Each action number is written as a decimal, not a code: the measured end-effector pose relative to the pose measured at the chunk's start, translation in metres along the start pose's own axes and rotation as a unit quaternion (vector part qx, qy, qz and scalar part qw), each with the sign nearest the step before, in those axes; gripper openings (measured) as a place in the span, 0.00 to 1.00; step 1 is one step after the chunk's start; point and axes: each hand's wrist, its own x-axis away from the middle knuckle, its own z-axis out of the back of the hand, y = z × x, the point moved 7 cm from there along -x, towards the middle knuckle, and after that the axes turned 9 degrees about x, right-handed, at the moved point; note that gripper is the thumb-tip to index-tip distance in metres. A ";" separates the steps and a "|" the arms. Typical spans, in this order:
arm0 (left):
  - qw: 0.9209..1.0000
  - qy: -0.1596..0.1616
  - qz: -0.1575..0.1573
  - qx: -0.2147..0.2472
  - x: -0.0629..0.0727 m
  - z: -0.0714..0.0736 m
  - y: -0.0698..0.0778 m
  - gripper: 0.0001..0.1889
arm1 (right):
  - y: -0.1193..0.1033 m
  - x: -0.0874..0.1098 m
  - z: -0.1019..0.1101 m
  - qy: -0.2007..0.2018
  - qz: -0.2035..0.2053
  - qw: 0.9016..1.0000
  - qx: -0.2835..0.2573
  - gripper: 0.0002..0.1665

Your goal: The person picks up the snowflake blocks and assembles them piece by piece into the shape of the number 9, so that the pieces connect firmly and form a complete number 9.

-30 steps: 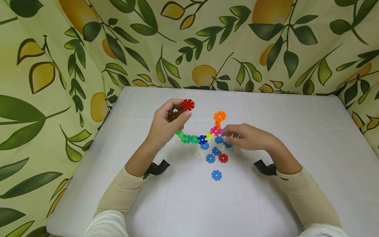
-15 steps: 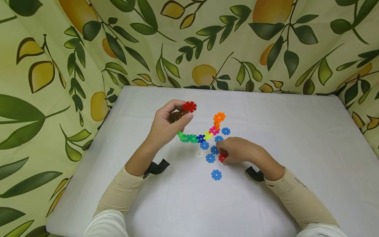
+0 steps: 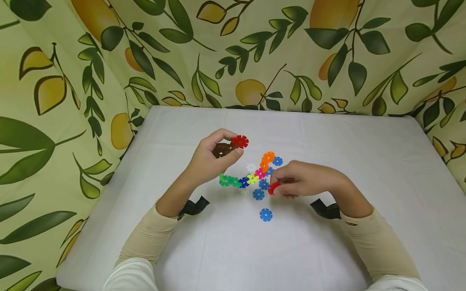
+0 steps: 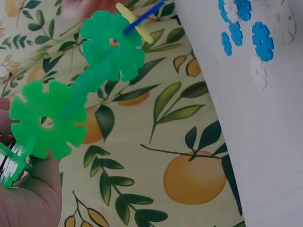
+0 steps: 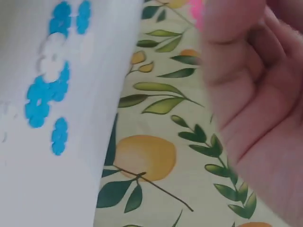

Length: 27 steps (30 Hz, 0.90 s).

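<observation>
In the head view my left hand point(image 3: 209, 159) holds one end of a chain of slotted plastic discs, with a red disc point(image 3: 240, 141) at its fingertips and brown discs point(image 3: 223, 150) inside the grip. From there the chain hangs through green discs point(image 3: 225, 180), a dark blue disc point(image 3: 243, 183), a yellow disc point(image 3: 252, 178), a pink disc point(image 3: 260, 173) and orange discs point(image 3: 268, 157). Thumb and fingers of my right hand point(image 3: 306, 178) pinch a loose red disc point(image 3: 272, 187), partly covered. The left wrist view shows a bright green disc point(image 4: 31, 111) close up beside the palm.
Loose blue discs point(image 3: 265, 215) and white discs point(image 3: 251, 166) lie on the white-clothed table point(image 3: 233, 250), several under or near the chain. A leaf-patterned curtain point(image 3: 218, 52) rises behind the table. Black straps point(image 3: 194, 205) stick out at both wrists.
My right hand has moved from beside the pink disc to the loose red disc and pinches it, lifted slightly. My left hand has come down and right with the chain.
</observation>
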 end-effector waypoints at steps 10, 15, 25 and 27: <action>0.997 -0.033 -0.059 0.022 0.005 -0.014 0.002 0.04 | -0.020 0.000 0.025 0.208 0.060 0.943 -0.251 0.08; 0.993 -0.065 -0.095 0.039 0.006 -0.021 0.005 0.04 | -0.026 -0.006 0.014 0.188 0.061 0.924 -0.326 0.05; 0.988 -0.100 -0.107 0.045 0.007 -0.030 0.003 0.03 | -0.032 -0.012 0.003 0.149 0.077 0.904 -0.394 0.09; 0.988 -0.104 -0.109 0.041 0.008 -0.031 0.003 0.03 | -0.033 -0.012 0.001 0.139 0.084 0.905 -0.394 0.10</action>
